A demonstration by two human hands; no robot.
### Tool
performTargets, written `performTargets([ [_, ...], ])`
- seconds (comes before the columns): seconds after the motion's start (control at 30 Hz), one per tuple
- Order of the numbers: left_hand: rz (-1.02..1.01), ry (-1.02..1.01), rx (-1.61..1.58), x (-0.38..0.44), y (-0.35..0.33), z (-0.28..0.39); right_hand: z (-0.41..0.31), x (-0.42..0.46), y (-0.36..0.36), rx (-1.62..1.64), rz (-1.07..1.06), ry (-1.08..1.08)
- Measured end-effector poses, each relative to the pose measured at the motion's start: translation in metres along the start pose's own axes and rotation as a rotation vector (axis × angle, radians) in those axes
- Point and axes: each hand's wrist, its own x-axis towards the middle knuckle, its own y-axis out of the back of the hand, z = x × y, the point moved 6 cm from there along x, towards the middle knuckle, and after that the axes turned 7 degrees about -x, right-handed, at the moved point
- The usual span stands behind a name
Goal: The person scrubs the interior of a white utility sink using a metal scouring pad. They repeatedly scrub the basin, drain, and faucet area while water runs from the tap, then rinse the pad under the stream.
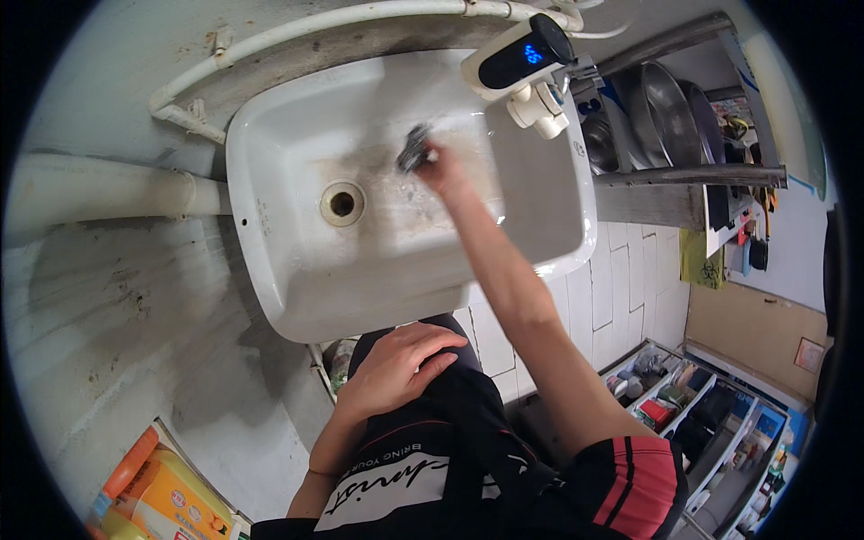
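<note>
A white ceramic sink (283, 270) lies before me, with a round drain hole (343, 203) left of its middle. My right hand (439, 169) reaches into the basin and grips a dark grey scrubber (413, 148), probably steel wool, against its floor. Motion blurs both the scrubber and the fingers. Brownish stains and wet streaks mark the basin floor around them. My left hand (405, 361) rests on my lap below the sink's front rim, its thumb apart from the fingers, and nothing shows in it.
An electric faucet (520, 61) with a lit blue display overhangs the back right. White pipes (337, 15) run along the wall. Metal basins (658, 115) stand on a rack at right. A yellow-orange jug (169, 496) is at lower left; crowded shelves (709, 432) stand lower right.
</note>
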Motion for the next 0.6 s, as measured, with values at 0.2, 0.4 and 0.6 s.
performTargets([
  [0.2,0.042,-0.013,-0.010,-0.004,0.003,-0.003,-0.075,0.032,-0.004,0.146,-0.049,0.084],
  [0.4,0.098,0.026,0.001,-0.012,0.018,-0.011,-0.109,0.065,0.018,-0.166,0.083,0.482],
  [0.6,0.181,0.184,-0.043,-0.034,0.037,-0.043,-0.044,0.080,0.004,-1.340,0.687,1.266],
])
